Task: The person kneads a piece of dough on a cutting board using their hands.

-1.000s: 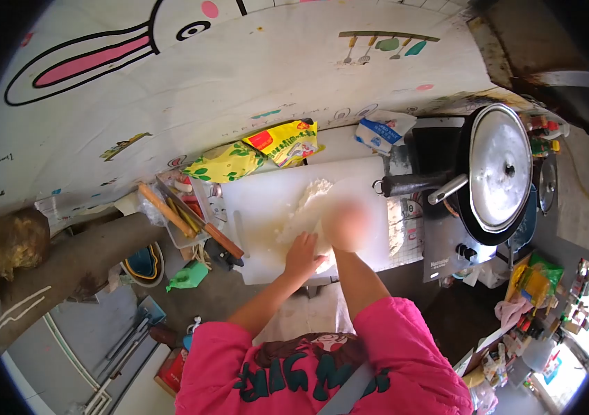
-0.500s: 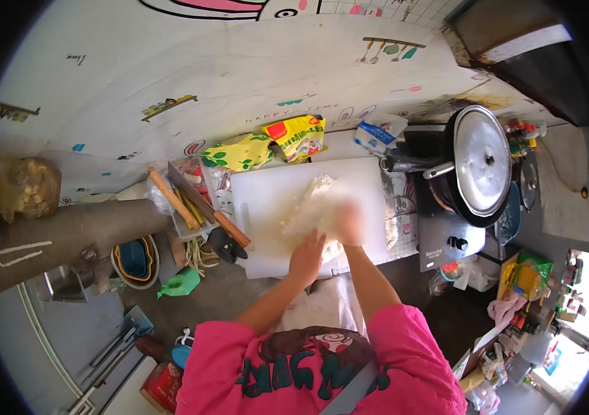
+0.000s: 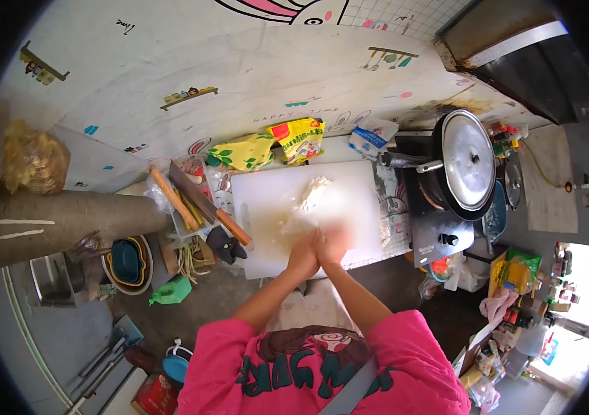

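Observation:
A white cutting board [image 3: 260, 197] lies in front of me with a heap of white, flour-like powder [image 3: 315, 192] on it. My left hand [image 3: 303, 253] is low over the board's near edge, its fingers up against the other hand and partly hidden. My right hand [image 3: 333, 243] meets it there, smeared by motion, so its fingers do not show clearly. Whether anything is between the two hands cannot be made out. Both are on the near side of the powder.
A cleaver [image 3: 204, 200] and a rolling pin [image 3: 173, 197] rest across a plastic box at the left. Yellow bags [image 3: 299, 140] stand behind the board. To the right, a lidded wok [image 3: 467, 162] sits on a cooktop [image 3: 433, 238].
My right hand has moved left and nearer to me, from over the board's right side to against my left hand. The powder spread at the board's right has shrunk from view.

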The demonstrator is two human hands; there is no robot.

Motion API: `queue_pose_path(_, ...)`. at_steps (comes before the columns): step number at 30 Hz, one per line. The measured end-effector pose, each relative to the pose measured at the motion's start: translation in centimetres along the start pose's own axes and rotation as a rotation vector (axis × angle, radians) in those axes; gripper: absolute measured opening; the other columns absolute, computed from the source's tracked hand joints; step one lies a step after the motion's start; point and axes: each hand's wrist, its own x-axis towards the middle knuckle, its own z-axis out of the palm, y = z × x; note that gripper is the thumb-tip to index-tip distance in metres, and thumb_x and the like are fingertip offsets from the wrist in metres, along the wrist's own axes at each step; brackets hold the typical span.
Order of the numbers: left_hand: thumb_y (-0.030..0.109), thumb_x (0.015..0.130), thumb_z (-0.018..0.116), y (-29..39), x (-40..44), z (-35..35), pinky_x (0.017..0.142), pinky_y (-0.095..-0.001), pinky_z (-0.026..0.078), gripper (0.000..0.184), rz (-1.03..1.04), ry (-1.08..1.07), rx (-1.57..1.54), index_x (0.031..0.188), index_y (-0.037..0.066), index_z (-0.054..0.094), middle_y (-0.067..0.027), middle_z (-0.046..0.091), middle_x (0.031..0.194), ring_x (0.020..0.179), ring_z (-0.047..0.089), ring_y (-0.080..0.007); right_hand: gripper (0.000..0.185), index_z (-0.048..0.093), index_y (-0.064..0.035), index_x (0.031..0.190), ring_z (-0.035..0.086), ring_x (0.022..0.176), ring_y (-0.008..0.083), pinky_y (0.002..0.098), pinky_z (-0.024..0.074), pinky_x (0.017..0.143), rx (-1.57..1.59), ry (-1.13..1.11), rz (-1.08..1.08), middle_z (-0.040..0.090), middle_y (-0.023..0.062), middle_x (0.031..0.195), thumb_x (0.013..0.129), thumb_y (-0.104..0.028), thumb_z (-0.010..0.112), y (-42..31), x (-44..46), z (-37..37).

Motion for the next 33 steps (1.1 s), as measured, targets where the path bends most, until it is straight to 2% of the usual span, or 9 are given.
queue_pose_path(1,0.009,0.077,0.065,-0.3,-0.2,0.1,0.095,-0.0436,0.042,0.059,-0.044,-0.008,-0.080,0.131,-0.001,0.043,-0.0227,0.050,0.127,0.115,0.048,-0.0400,0.027,0.055,-0.0125,0.101,0.050,0.098,0.0299,0.0449,0.0349,0.085,-0.136,0.038,-0.112,0.055,0.0072,0.098,0.083,-0.032,0.062,0.1,-0.6,0.4)
queue_pose_path(2,0.008,0.077,0.065,-0.6,-0.2,0.0,0.095,-0.0435,0.042,0.062,-0.087,-0.014,-0.158,0.133,-0.001,0.041,-0.0226,0.050,0.127,0.115,0.048,-0.0400,0.028,0.056,-0.0131,0.102,0.050,0.099,0.0292,0.0444,0.0343,0.086,-0.182,0.041,-0.123,0.056,0.0069,0.100,0.083,-0.033,0.062,0.2,-0.8,0.9)
queue_pose_path(4,0.007,0.075,0.065,-1.0,-0.6,-0.6,0.097,-0.0436,0.040,0.068,0.034,-0.024,-0.063,0.137,0.000,0.036,-0.0220,0.045,0.132,0.117,0.047,-0.0390,0.031,0.058,-0.0144,0.104,0.050,0.103,0.0276,0.0435,0.0330,0.090,-0.274,0.042,-0.143,0.056,0.0062,0.103,0.082,-0.035,0.062,-0.4,-0.7,1.0)
queue_pose_path(7,0.011,0.073,0.067,-2.5,-0.5,-0.1,0.098,-0.0443,0.038,0.070,0.129,-0.072,0.116,0.136,0.001,0.037,-0.0210,0.039,0.139,0.119,0.045,-0.0380,0.030,0.061,-0.0160,0.102,0.051,0.104,0.0257,0.0426,0.0333,0.091,-0.210,-0.023,0.137,0.057,0.0042,0.105,0.081,-0.038,0.062,-1.7,1.0,1.4)
queue_pose_path(12,0.019,0.073,0.068,-1.9,-0.4,-0.6,0.098,-0.0463,0.036,0.067,-0.010,-0.210,0.321,0.133,0.003,0.043,-0.0202,0.030,0.145,0.126,0.039,-0.0356,0.024,0.065,-0.0173,0.093,0.052,0.102,0.0238,0.0412,0.0341,0.091,-0.247,-0.029,0.150,0.059,0.0028,0.102,0.080,-0.037,0.062,-3.1,4.2,0.9)
queue_pose_path(21,0.023,0.078,0.066,-0.1,0.9,-0.7,0.103,-0.0493,0.029,0.067,-0.093,-0.228,0.388,0.135,0.002,0.039,-0.0228,0.027,0.146,0.132,0.031,-0.0375,0.020,0.065,-0.0191,0.090,0.053,0.096,0.0246,0.0413,0.0376,0.084,-0.289,-0.134,0.160,0.060,0.0018,0.095,0.087,-0.034,0.051,-2.2,7.2,2.0)
queue_pose_path(25,0.022,0.080,0.064,0.8,0.8,-0.3,0.104,-0.0494,0.029,0.067,-0.131,-0.225,0.429,0.137,0.002,0.037,-0.0203,0.028,0.146,0.132,0.031,-0.0367,0.026,0.065,-0.0191,0.091,0.053,0.094,0.0256,0.0419,0.0377,0.084,-0.368,-0.022,0.026,0.059,0.0026,0.092,0.092,-0.034,0.043,-0.1,6.8,3.9)
queue_pose_path(30,0.019,0.081,0.062,0.3,0.0,1.4,0.104,-0.0464,0.032,0.067,0.019,-0.098,0.614,0.138,0.001,0.034,-0.0168,0.035,0.143,0.132,0.034,-0.0319,0.030,0.065,-0.0190,0.092,0.053,0.094,0.0260,0.0416,0.0373,0.085,-0.349,-0.065,0.100,0.059,0.0040,0.094,0.093,-0.036,0.041,0.5,6.5,4.6)
queue_pose_path(33,0.018,0.079,0.063,1.0,0.5,0.6,0.101,-0.0445,0.035,0.066,0.005,-0.137,0.586,0.137,-0.001,0.036,-0.0166,0.038,0.142,0.131,0.037,-0.0295,0.035,0.065,-0.0163,0.095,0.053,0.098,0.0275,0.0421,0.0374,0.088,-0.227,-0.098,0.046,0.060,0.0062,0.099,0.094,-0.040,0.040,0.5,7.0,3.7)
